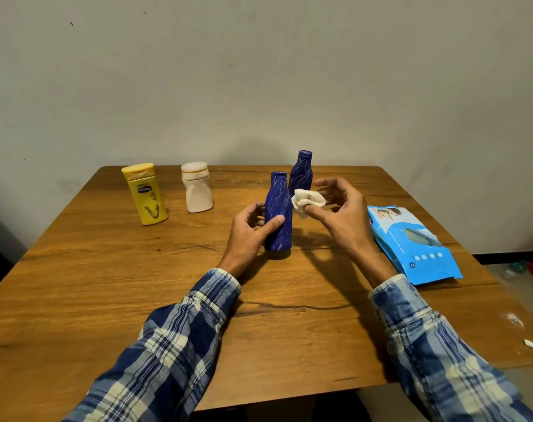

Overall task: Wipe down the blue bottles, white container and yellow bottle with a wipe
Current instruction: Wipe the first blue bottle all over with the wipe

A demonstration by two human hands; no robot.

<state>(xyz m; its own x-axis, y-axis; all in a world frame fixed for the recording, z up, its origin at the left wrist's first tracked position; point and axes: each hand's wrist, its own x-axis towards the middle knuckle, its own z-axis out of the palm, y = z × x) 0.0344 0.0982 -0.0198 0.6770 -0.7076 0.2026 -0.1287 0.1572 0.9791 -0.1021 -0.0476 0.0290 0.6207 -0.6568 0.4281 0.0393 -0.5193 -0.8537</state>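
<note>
Two blue bottles stand upright mid-table. My left hand (249,229) grips the nearer blue bottle (278,208) round its lower body. My right hand (335,208) pinches a crumpled white wipe (308,200) beside that bottle's shoulder; whether the wipe touches the bottle I cannot tell. The second blue bottle (301,170) stands just behind, partly hidden by the wipe. At the far left stands a yellow bottle (145,194), and a white container (197,187) stands to its right.
A blue pack of wipes (411,242) lies flat at the right side of the wooden table (106,284). A small white scrap (532,345) lies near the table's right front corner. A grey wall rises behind the table's far edge.
</note>
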